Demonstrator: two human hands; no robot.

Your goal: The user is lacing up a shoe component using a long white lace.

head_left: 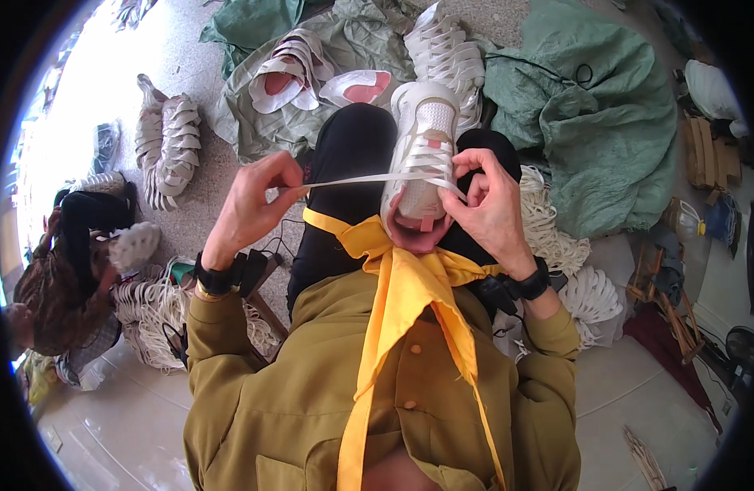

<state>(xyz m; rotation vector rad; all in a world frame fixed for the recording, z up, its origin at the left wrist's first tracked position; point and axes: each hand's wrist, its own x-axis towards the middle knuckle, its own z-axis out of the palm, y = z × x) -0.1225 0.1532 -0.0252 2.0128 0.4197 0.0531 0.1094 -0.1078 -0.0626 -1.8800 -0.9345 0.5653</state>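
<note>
A white sneaker [430, 119] with a pink lining lies between my knees, its opening toward me and its toe pointing away. White lacing crosses its tongue. One flat white shoelace [361, 178] is stretched sideways over the shoe. To the left of the shoe, my left hand [258, 204] pinches the lace between thumb and finger. My right hand [493, 200] is closed on the lace at the shoe's right edge, with its fingertips by the eyelets.
Stacked white shoe parts [166, 143] lie on the floor at left, with more [449, 53] beyond the shoe. A green sack [586, 123] spreads at right. Lace bundles [549, 225] lie beside my right knee. Another person [70, 270] sits at far left. A yellow scarf [406, 299] hangs over my lap.
</note>
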